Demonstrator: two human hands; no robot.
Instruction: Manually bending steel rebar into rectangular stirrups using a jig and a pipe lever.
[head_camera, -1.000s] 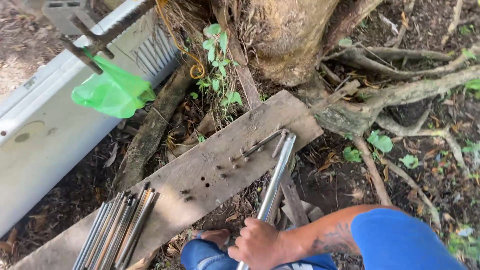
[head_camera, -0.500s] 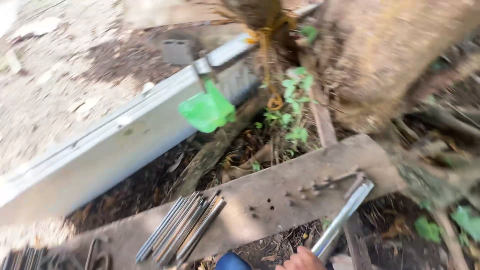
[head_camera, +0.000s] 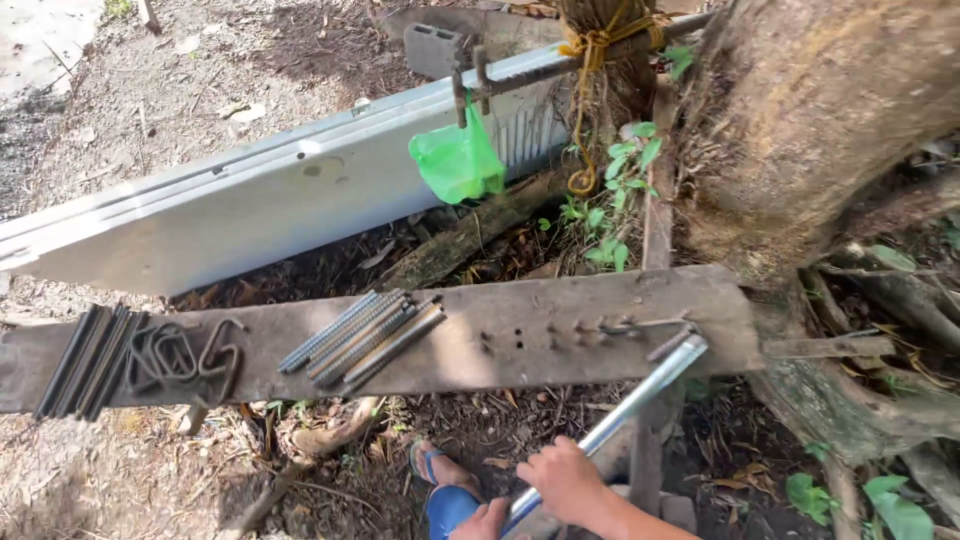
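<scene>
The right hand (head_camera: 570, 482) is clenched around the lower part of a shiny metal pipe (head_camera: 625, 410). From the grip the pipe slants toward 1 o'clock, its far end resting on the weathered wooden plank (head_camera: 480, 340) beside a bent rod (head_camera: 640, 325). The left hand (head_camera: 483, 520), at 8 o'clock from the right, touches the pipe's bottom end; whether it grips is unclear. Straight ribbed steel rods (head_camera: 360, 338) lie well apart at 10 o'clock.

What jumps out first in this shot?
The bright green plastic bag hanging from a metal bar near the top centre, in front of a long pale panel. Below it, a weathered wooden plank crosses the frame, carrying straight steel rods and bent ones. At bottom centre, the right hand grips a shiny metal pipe angled up to the plank.
</scene>
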